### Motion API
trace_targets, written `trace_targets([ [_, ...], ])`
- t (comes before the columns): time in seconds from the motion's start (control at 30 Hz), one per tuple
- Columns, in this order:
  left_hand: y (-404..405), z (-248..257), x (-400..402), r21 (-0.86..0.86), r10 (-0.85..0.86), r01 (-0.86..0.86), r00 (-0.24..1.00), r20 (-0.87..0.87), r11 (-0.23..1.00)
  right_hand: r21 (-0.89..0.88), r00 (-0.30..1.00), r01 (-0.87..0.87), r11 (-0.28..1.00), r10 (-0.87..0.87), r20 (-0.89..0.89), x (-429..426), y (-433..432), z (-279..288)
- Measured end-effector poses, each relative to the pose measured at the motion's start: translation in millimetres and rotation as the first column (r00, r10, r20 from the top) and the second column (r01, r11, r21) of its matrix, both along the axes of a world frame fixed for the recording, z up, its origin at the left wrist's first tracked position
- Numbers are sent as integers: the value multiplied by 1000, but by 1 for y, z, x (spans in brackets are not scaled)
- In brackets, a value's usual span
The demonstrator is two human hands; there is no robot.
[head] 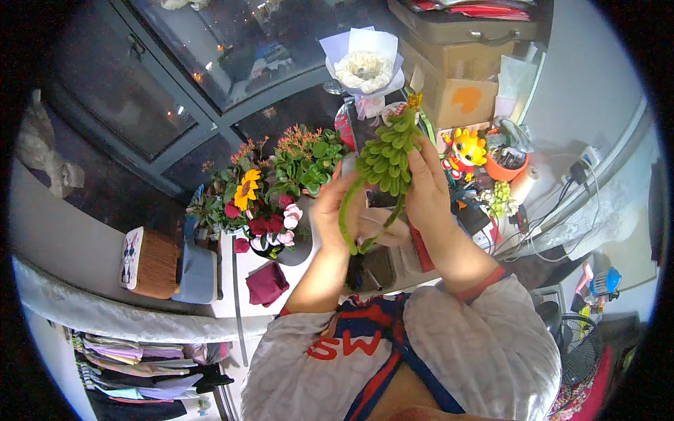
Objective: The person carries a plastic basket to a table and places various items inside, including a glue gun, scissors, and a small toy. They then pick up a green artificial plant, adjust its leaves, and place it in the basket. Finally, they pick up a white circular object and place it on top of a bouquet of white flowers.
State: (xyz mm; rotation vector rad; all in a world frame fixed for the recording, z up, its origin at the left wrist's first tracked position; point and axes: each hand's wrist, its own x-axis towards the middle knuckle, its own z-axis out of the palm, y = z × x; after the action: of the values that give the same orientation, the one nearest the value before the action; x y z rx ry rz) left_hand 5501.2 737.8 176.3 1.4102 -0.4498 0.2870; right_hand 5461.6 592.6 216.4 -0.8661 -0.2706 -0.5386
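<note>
A green tree made of fuzzy pipe-cleaner loops [389, 152], with a gold topper [414, 101], is raised in front of me. My right hand [430, 179] grips its right side near the top. My left hand [337, 210] is at its lower left, blurred, beside a long green fuzzy stem that curves down from the tree; whether its fingers close on the stem is hard to tell. Another green stem [387, 226] hangs between my hands. Below them, an open container [371, 271] is partly hidden by my arms.
Potted flowers [310, 158] and a dark pot of artificial flowers [287, 252] stand at the left, near a folded maroon cloth [267, 284]. A wrapped bouquet [364, 68] stands behind. To the right are a yellow-and-red figurine [466, 152], an orange pot [505, 167] and cables [558, 205].
</note>
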Motion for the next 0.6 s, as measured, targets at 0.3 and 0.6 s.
trace_targets([
  [0.3,21,101,-12,310,-14,-232,780,626,922,-347,791,612,711,-542,284,11,9,10],
  [0.6,26,88,-19,215,18,-195,779,627,957,-310,741,671,674,-598,305,-13,47,0],
])
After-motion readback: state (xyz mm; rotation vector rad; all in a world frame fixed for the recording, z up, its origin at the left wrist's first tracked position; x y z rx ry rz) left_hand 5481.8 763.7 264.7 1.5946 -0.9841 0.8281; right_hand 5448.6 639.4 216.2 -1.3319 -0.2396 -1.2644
